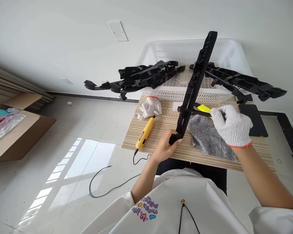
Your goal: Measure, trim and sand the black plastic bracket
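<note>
Black strip, held above the table, its upper part overlapping the white basket in view; clock directions are taken from its middle, 12 o'clock lying away from the wearer. Lettering: the shirt print bears purple letters beside a pink heart, inverted and not surely legible; dark characters on the yellow tool, at 8 o'clock, are too small to read. Orientation: the long axis runs from 7 o'clock, at the near end, to just short of 1 o'clock, where the far end points. Grip: the bare left hand grasps the near end between thumb and fingers; the gloved right hand, at 4 o'clock, is closed on a slim black tool, which meets the strip's lower half in view, though its exact contact cannot be told. Surroundings: dark parts project from the basket between 9 and 10 o'clock, with similar pieces at 3; a loose glove lies between 8 and 9, a grey cloth at 5.
</note>
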{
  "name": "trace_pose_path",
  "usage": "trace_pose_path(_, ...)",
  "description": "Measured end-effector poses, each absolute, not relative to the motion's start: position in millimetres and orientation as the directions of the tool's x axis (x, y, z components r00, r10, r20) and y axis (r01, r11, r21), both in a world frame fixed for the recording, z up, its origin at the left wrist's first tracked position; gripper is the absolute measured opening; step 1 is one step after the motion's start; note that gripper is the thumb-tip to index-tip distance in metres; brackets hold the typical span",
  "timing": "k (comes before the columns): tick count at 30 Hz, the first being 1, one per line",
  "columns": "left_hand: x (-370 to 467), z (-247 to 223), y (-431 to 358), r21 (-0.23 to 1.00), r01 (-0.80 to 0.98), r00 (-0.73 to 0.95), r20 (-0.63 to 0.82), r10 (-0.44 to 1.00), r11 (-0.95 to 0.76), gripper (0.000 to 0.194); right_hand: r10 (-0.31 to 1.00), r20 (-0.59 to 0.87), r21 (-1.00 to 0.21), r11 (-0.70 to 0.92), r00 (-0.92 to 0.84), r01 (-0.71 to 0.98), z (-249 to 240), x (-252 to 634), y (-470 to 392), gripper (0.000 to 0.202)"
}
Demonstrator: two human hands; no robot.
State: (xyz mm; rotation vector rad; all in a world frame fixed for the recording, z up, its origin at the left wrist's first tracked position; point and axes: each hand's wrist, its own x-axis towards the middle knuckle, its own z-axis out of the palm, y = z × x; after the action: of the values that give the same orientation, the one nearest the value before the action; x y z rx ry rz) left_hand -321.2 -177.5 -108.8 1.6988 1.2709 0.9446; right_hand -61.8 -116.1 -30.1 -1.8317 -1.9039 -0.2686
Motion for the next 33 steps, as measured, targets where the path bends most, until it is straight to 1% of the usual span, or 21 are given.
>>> trace_pose_path(3,-321,-109,-178,0.911,0.371,0.216,0.106,0.971,-0.182,0.025,0.897,0.441,-0.171,0.048,0.033,0.984,-28,-62,-114,0.061)
trace_pose_path(7,-321,-107,-178,0.913,0.367,0.213,0.102,0.972,-0.176,0.024,0.931,0.365,-0.091,0.023,0.012,0.996,-23,-65,-112,0.066)
trace_pose_path(13,-321,-105,-178,0.909,0.379,0.213,0.097,0.972,-0.174,0.024,0.957,0.286,-0.003,0.047,-0.044,0.999,-20,-67,-110,0.076)
trace_pose_path(16,-321,-107,-178,0.913,0.367,0.216,0.102,0.971,-0.177,0.024,0.967,0.242,0.014,0.077,-0.078,0.997,-18,-68,-108,0.075)
trace_pose_path(18,-322,-108,-178,0.924,0.348,0.213,0.086,0.973,-0.158,0.025,0.964,0.257,-0.003,0.076,-0.072,0.997,-17,-67,-106,0.069)
trace_pose_path(21,-322,-109,-179,0.946,0.304,0.207,0.049,0.977,-0.112,0.03,0.94,0.339,-0.048,0.047,-0.028,0.998,-19,-65,-102,0.059)
trace_pose_path(23,-322,-110,-179,0.955,0.28,0.206,0.04,0.978,-0.098,0.032,0.926,0.377,-0.057,0.06,-0.034,0.997,-20,-63,-99,0.055)
trace_pose_path(28,-322,-111,-180,0.961,0.262,0.204,0.033,0.978,-0.087,0.029,0.915,0.379,0.001,0.146,-0.136,0.989,-15,-59,-95,0.05)
trace_pose_path(33,-322,-112,-180,0.97,0.235,0.203,0.007,0.979,-0.055,0.03,0.93,0.343,0.006,0.141,-0.135,0.99,-9,-64,-99,0.056)
